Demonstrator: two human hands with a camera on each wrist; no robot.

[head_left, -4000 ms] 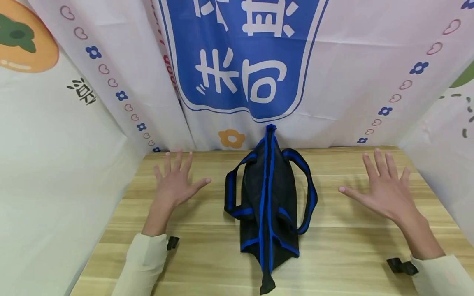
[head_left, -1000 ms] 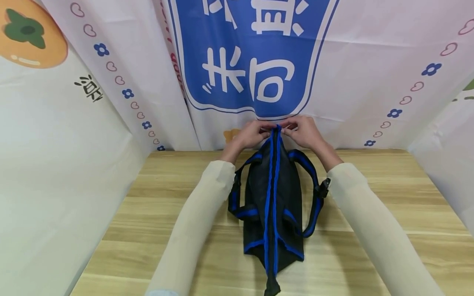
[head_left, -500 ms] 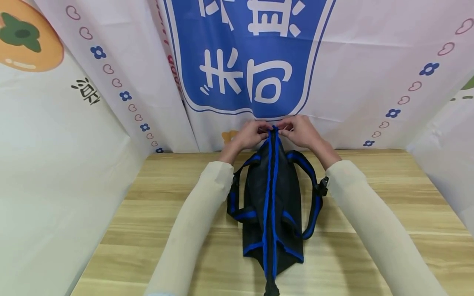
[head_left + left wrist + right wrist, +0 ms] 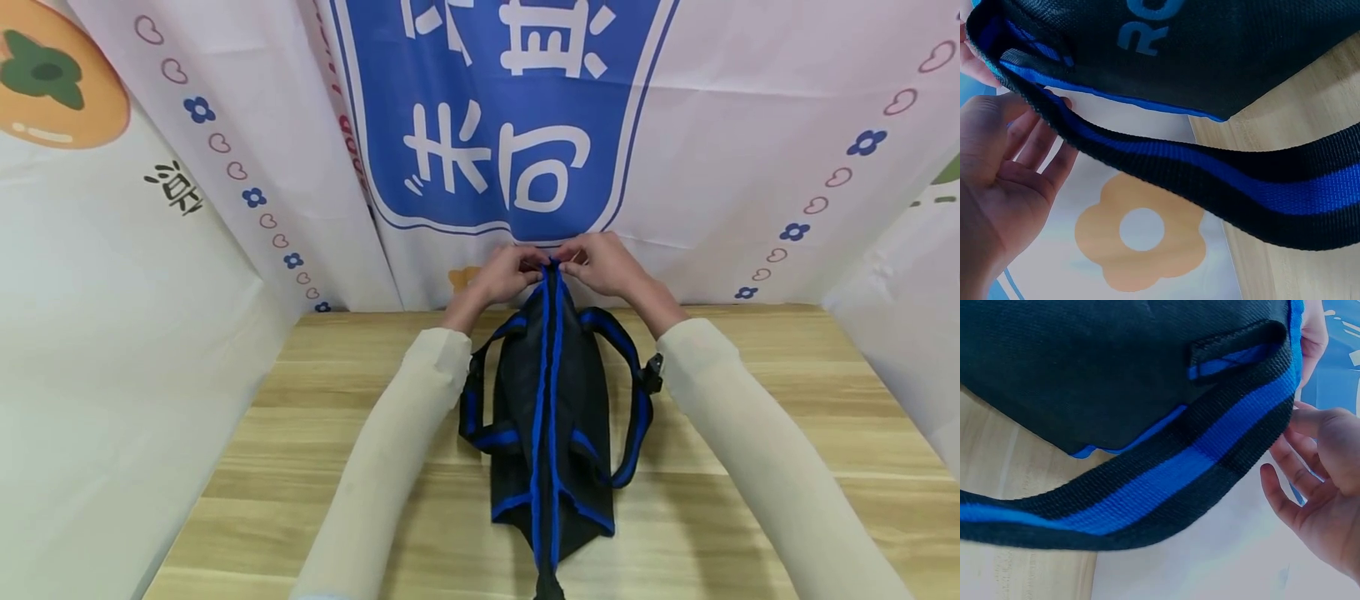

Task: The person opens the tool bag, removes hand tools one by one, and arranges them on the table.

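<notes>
A black zippered tote bag (image 4: 517, 392) with blue trim stands on the wooden table, its long seam running from the far wall towards me. At the seam's far end my left hand (image 4: 510, 273) pinches the bag's edge from the left side. Opposite it, my right hand (image 4: 603, 265) pinches the same end from the right, thumb and forefinger meeting at the blue trim. In both wrist views the fingertips are partly covered by the bag's strap handles, the left strap (image 4: 1310, 187) and the right strap (image 4: 1166, 481). The zipper's pull cannot be made out.
A white cloth backdrop (image 4: 720, 150) with a blue printed panel hangs right behind the bag's far end. Pale side walls (image 4: 112, 375) flank the wooden table (image 4: 765, 375). A black wrist strap piece (image 4: 654, 373) at the right sleeve lies against the right handle.
Four seconds ago both hands were spread out above the table on either side. Since then they came together at the bag's far end; over the last second they have hardly moved.
</notes>
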